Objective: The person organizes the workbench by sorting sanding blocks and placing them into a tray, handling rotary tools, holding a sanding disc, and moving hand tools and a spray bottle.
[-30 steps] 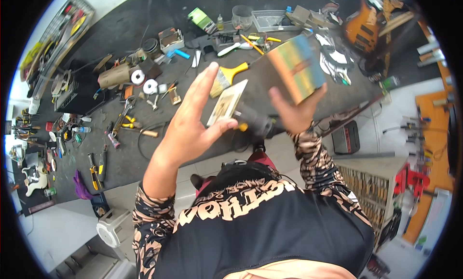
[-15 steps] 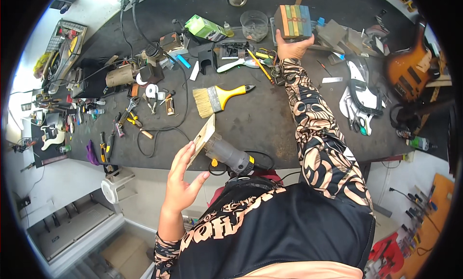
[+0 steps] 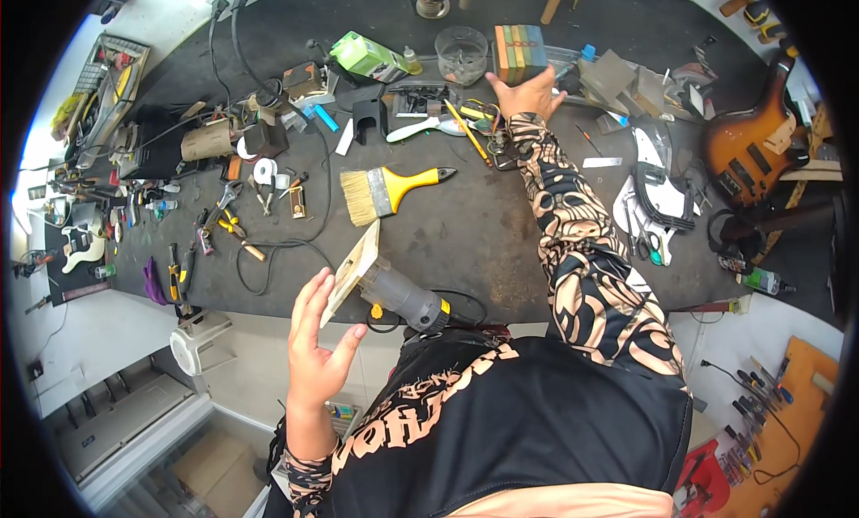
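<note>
My left hand is open with extended fingers beside the pale, tilted square base of a grey trim router lying near the bench's front edge; its fingertips seem to touch the base. My right hand is stretched to the back of the bench, fingers spread at the lower edge of a block striped orange, green and blue, with dark lettering. A wide paintbrush with a yellow handle lies between my hands.
The dark bench holds a clear bowl, a green carton, cables, a pencil, scissors and many small tools. An electric guitar is at the right. A pegboard of tools is at the lower right.
My right hand first carried the striped block forward to the back of the bench, and its fingers have since spread from it. My left hand dropped lower alongside the router base.
</note>
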`<state>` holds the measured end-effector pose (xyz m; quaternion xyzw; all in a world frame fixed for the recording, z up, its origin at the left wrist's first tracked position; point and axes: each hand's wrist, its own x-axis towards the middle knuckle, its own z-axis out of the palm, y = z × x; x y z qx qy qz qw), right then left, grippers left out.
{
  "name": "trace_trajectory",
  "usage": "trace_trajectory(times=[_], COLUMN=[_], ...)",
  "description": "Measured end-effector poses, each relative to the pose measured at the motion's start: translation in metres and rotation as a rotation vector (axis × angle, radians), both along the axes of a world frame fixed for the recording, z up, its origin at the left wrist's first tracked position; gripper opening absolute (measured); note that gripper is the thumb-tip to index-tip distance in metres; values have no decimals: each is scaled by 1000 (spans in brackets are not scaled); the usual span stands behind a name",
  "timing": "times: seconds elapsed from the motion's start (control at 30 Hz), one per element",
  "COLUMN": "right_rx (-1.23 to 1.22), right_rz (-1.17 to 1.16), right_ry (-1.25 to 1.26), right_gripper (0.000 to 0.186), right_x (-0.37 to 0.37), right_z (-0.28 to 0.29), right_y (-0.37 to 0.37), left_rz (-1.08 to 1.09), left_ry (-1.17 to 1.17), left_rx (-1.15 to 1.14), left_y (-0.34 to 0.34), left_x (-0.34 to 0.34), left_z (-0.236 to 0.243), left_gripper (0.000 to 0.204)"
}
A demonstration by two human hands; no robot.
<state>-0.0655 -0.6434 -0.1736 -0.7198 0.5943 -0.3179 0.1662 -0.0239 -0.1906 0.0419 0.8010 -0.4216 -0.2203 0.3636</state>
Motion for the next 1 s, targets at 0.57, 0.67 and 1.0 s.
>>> trace_trajectory(times=[0.57,0.67,1.0], right_rx=[51,259,848], right_rz=[-103,-64,-82], right_ry=[-170,-41,-389], right_gripper=[51,72,76], right_x=[-265,-301,-235], right_z=[45,56,45], right_y=[-23,-76,-176], left_rz=[-137,-161,-123], left_ry=[65,95,52], left_rx=[-298,-264,-75], left_y=[14,-6,-222], left_x=[-20,-41,-85], left_z=[-3,2,-53], left_gripper=[60,59,62])
